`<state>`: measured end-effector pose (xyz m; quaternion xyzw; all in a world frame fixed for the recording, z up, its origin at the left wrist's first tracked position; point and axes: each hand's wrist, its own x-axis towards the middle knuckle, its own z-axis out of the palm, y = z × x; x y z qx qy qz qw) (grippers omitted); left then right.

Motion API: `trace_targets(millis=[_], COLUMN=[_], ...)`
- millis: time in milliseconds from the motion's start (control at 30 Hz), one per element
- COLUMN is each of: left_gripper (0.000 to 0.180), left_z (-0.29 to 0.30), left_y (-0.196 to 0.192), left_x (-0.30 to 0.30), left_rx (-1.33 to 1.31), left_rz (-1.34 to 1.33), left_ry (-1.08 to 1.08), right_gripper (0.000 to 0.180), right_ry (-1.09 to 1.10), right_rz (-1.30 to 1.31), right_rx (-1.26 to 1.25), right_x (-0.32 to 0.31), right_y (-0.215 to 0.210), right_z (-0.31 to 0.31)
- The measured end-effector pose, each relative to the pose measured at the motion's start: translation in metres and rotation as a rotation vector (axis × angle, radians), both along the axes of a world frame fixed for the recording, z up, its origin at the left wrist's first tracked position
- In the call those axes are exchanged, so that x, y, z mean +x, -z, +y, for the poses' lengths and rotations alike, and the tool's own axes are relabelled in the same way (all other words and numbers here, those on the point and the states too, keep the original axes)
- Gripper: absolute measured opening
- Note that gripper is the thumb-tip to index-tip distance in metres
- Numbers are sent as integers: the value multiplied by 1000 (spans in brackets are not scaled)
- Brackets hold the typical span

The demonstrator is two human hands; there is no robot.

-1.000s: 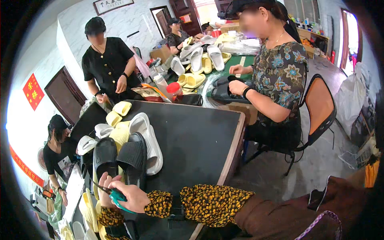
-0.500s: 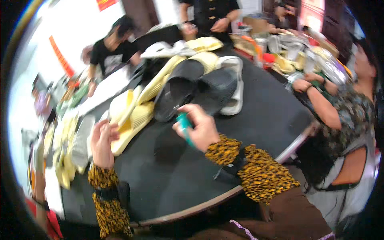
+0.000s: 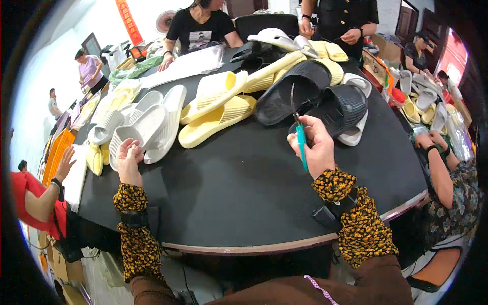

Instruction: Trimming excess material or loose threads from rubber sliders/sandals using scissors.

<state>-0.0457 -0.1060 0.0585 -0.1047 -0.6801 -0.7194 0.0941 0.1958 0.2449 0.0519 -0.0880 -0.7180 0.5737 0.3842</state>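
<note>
Now parted from the right hand (image 3: 317, 147), which grips teal-handled snips (image 3: 301, 141) near black slippers (image 3: 316, 81) at one o'clock, the left hand (image 3: 130, 162) curls loosely, seemingly free, by grey slippers (image 3: 142, 127) at ten.

slippers (image 3: 213, 123) on table (image 3: 244, 203), people (image 3: 206, 25) behind

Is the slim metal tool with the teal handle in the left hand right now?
No, the right hand holds the teal-handled metal tool, well apart from the left hand.
</note>
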Motion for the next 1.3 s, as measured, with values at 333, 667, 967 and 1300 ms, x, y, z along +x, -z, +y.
trace_targets(millis=[333, 667, 967, 1300], left_gripper=[21, 35, 51, 36], left_z=[-38, -127, -143, -92], left_y=[3, 15, 16, -8], left_x=[2, -85, -121, -84], left_rx=[47, -171, -344, -10], left_rz=[25, 28, -103, -100], left_ry=[-139, -371, -286, -95], right_gripper=[35, 36, 37, 36], right_ry=[4, 6, -6, -6], right_rz=[-59, -44, -55, -29], right_rx=[24, 73, 85, 145], right_x=[-1, 0, 1, -2], right_y=[0, 3, 3, 3], right_z=[-2, -4, -5, -3])
